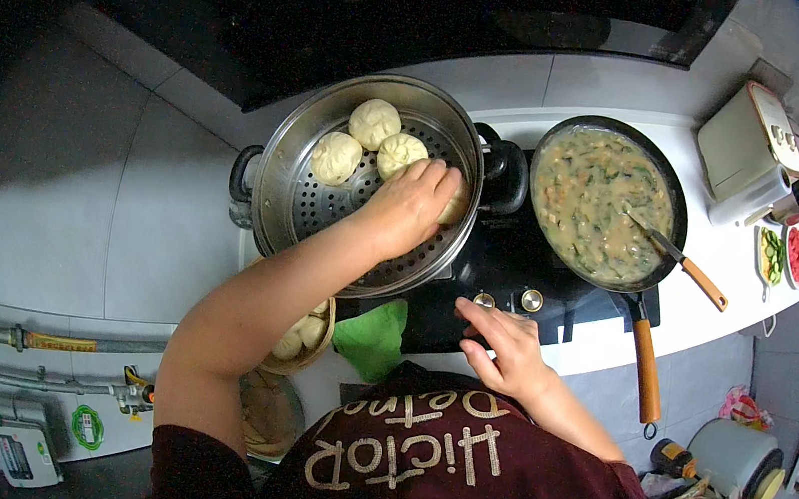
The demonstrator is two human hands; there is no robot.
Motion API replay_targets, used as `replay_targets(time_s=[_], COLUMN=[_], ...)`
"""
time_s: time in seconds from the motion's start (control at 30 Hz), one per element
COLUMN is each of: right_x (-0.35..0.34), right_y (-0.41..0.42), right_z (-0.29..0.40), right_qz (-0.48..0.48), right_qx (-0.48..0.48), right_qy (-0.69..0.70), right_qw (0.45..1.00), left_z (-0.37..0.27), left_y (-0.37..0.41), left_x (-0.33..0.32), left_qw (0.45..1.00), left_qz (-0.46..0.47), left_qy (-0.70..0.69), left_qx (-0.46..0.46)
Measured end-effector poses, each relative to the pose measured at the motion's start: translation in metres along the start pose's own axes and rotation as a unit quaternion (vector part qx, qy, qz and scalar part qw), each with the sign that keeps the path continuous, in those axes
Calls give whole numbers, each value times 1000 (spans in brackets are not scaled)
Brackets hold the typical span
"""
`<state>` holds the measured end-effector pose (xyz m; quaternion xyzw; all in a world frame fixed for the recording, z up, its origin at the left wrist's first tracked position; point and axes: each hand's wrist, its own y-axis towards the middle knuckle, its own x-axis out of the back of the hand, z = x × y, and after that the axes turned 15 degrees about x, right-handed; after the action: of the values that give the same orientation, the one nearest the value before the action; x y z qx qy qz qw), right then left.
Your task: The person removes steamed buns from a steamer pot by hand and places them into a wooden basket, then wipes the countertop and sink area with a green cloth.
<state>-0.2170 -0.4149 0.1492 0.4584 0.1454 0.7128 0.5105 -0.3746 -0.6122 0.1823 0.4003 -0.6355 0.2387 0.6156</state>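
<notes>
A round stainless-steel steamer pot (pixel 298 96) with side handles stands on the black cooktop. On its perforated tray (pixel 333 209) sit three pleated buns: one bun at the back (pixel 375 124), one at the left (pixel 336 158), and one in the middle (pixel 401 153). My left hand (pixel 409 205) reaches inside, fingers curled over another bun (pixel 457 204) near the right wall; the hand hides most of it. Over the cooktop's front edge, by the metal knobs (pixel 532 300), my right hand (pixel 507 348) holds nothing, its fingers apart.
Right of the pot, a frying pan (pixel 603 200) holds thick soup with greens and a wooden-handled utensil (pixel 701 283). Its handle (pixel 644 373) juts past the counter edge. A basket of buns (pixel 309 332) and a green cloth (pixel 373 337) lie in front. Plates of cut food (pixel 797 256) stand far right.
</notes>
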Motion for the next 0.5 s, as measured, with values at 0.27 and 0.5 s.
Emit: replay_targets(time_s=[0.27, 0.5], right_x=[0, -17], right_y=[25, 12], right_z=[-6, -5], right_qz=[15, 55], right_qx=[37, 0], right_qy=[7, 50], right_qw=[999, 997], left_z=[43, 57], left_y=[22, -89], left_x=[54, 102], left_qw=[792, 373], left_qz=[211, 101], left_qy=[-504, -908], left_qx=[274, 164])
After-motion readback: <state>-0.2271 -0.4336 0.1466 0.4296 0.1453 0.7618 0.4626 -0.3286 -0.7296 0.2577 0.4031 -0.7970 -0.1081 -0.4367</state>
